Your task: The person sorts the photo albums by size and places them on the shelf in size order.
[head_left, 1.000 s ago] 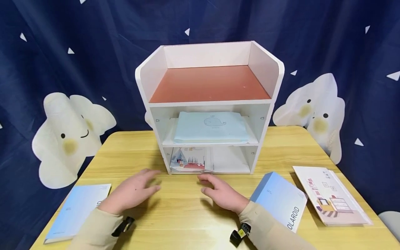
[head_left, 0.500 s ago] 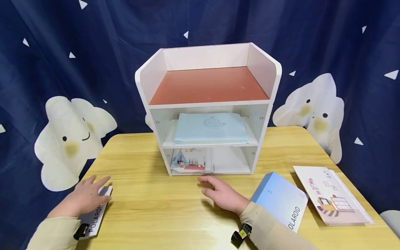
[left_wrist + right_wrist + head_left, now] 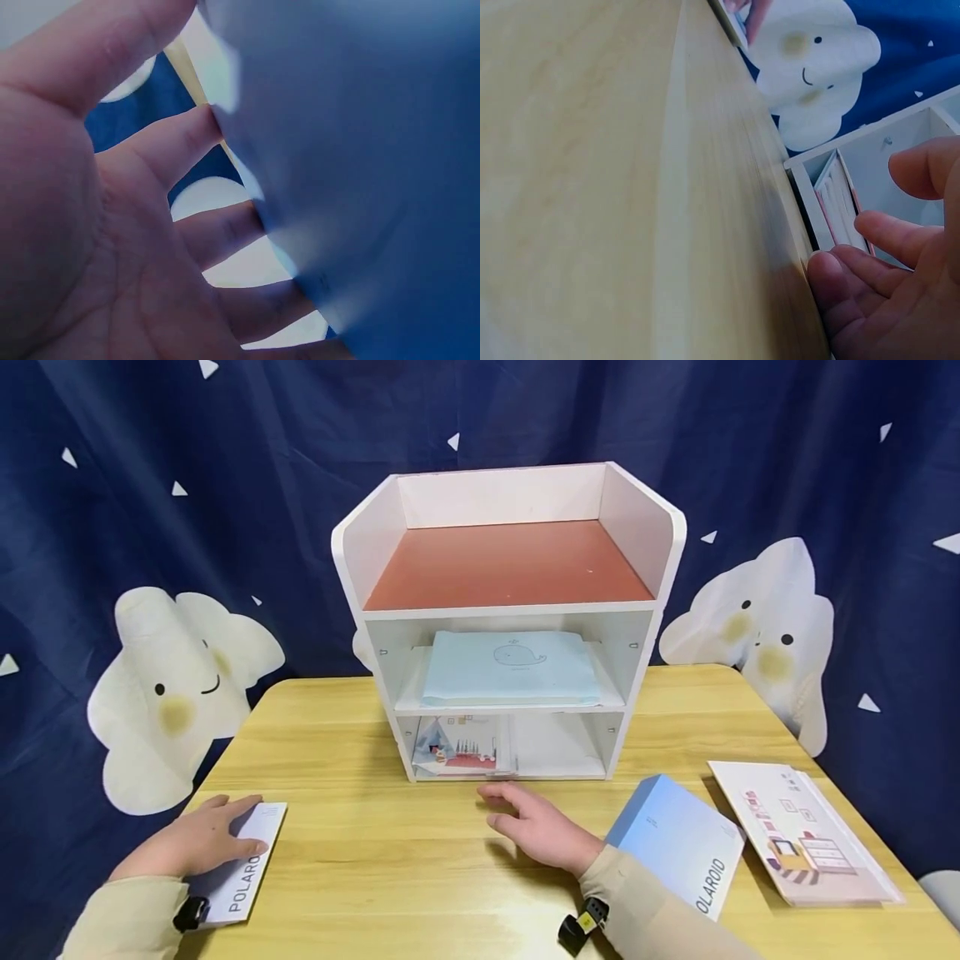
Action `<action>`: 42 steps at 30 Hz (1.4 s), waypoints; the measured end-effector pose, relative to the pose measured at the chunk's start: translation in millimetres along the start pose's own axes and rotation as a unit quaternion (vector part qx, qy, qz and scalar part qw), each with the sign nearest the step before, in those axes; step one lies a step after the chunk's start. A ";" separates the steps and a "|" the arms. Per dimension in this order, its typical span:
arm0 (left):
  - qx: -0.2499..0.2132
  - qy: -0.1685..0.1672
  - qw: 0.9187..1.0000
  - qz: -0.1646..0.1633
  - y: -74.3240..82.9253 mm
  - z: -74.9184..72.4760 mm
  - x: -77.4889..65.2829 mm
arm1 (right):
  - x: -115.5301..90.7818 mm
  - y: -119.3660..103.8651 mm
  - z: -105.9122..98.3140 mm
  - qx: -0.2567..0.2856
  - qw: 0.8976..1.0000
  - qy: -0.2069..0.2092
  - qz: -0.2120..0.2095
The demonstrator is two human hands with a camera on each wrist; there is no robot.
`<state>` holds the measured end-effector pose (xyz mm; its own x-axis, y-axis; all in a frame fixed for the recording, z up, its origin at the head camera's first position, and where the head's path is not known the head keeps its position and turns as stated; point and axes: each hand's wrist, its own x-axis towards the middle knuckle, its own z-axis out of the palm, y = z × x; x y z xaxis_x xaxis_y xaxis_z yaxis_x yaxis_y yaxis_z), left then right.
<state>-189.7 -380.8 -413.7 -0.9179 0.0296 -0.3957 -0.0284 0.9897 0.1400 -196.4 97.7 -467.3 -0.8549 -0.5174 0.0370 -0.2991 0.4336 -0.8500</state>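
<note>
My left hand [image 3: 198, 843] lies on a light blue POLAROID booklet [image 3: 251, 864] at the table's near left corner, fingers spread over its cover. In the left wrist view the palm [image 3: 112, 225] fills the left side and the blue booklet [image 3: 375, 150] hides the fingertips. My right hand [image 3: 536, 827] rests flat and open on the wooden table [image 3: 420, 868], just in front of the white desk shelf [image 3: 510, 610]. The right wrist view shows its fingers [image 3: 885, 277] near the shelf's bottom compartment [image 3: 885, 157]. It holds nothing.
The shelf has a bare red-brown top tray, a pale blue whale folder [image 3: 513, 667] on the middle level and an illustrated book [image 3: 461, 745] at bottom left. A second blue POLAROID booklet [image 3: 675, 843] and an illustrated book [image 3: 798, 831] lie to the right. Cloud cushions flank the table.
My left hand swung from the table's middle out to the left and came down on the booklet, which has shifted slightly right. The right hand has stayed put.
</note>
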 end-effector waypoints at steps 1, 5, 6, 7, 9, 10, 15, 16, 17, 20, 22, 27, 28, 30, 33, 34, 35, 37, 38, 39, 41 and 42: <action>0.002 0.003 1.000 0.006 3.9 -0.3 0.3 | 0.0 0.0 -0.2 -0.001 1.000 0.001 -0.001; 0.009 0.003 1.000 0.026 23.8 -1.9 1.6 | -0.2 -0.1 -0.4 -0.005 1.000 0.005 -0.005; 0.011 0.003 0.999 0.032 29.6 -2.0 2.0 | -0.4 -0.2 -0.5 -0.006 1.000 0.005 -0.007; 0.013 0.002 0.999 0.037 35.9 -2.3 2.3 | -0.4 0.1 -0.2 -0.006 1.000 0.005 -0.008; 0.018 0.001 0.999 0.049 48.6 -1.4 3.5 | -0.4 0.5 0.2 -0.007 1.000 0.003 -0.010; 0.021 0.003 0.998 0.056 55.3 -1.1 4.2 | -0.3 0.9 0.4 -0.007 1.000 0.003 -0.011; 0.050 0.005 0.996 0.072 91.9 0.6 8.4 | -0.6 1.5 0.7 -0.010 1.000 0.003 -0.016; 0.059 0.005 0.995 0.078 99.6 0.8 9.8 | -0.6 1.6 0.4 -0.010 1.000 0.003 -0.016; 0.069 0.005 0.994 0.084 107.6 1.1 10.9 | -0.7 1.7 0.1 -0.012 1.000 0.004 -0.017; 0.097 0.004 0.990 0.103 131.5 2.1 13.4 | -0.6 2.1 -0.4 -0.014 1.000 0.006 -0.020; 0.103 0.008 0.988 0.114 146.9 3.3 13.5 | -0.5 2.1 -0.3 -0.016 1.000 0.008 -0.022; 0.103 0.045 0.984 0.138 183.3 10.8 9.8 | -0.4 1.4 0.5 -0.017 0.999 0.008 -0.026; 0.104 0.054 0.983 0.141 190.0 12.8 8.7 | -0.3 1.3 0.6 -0.018 0.999 0.007 -0.027; 0.111 0.067 0.981 0.144 202.6 16.5 7.4 | -0.3 0.6 0.8 -0.016 1.000 0.007 -0.026; 0.118 0.077 0.979 0.148 220.1 21.6 6.7 | 0.1 -0.7 0.4 -0.013 1.000 0.006 -0.026; 0.120 0.079 0.979 0.148 226.0 22.6 6.6 | 0.1 -1.1 0.1 -0.012 1.000 0.007 -0.026; 0.123 0.081 0.978 0.149 231.7 23.7 6.8 | 0.1 -1.5 -0.1 -0.011 1.000 0.007 -0.026; 0.128 0.087 0.976 0.154 243.1 25.7 6.8 | -0.1 -1.8 -0.6 -0.014 0.999 0.008 -0.028; 0.129 0.090 0.975 0.156 248.7 26.5 6.5 | -0.3 -2.0 -0.9 -0.016 0.999 0.010 -0.030; 0.130 0.093 0.974 0.158 253.9 27.5 6.2 | -0.6 -1.9 -1.1 -0.016 0.999 0.010 -0.031; 0.133 0.098 0.972 0.165 263.8 29.4 5.4 | -1.0 -1.3 -1.0 -0.018 0.999 0.009 -0.033; 0.133 0.101 0.972 0.168 268.3 30.4 5.0 | -1.2 -1.1 -0.9 -0.019 0.999 0.009 -0.034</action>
<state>-189.9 -110.9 -405.7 -0.9170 0.3567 -0.1788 0.3656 0.9306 -0.0186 -195.3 98.5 -465.9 -0.8394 -0.5337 0.1026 -0.3716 0.4258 -0.8250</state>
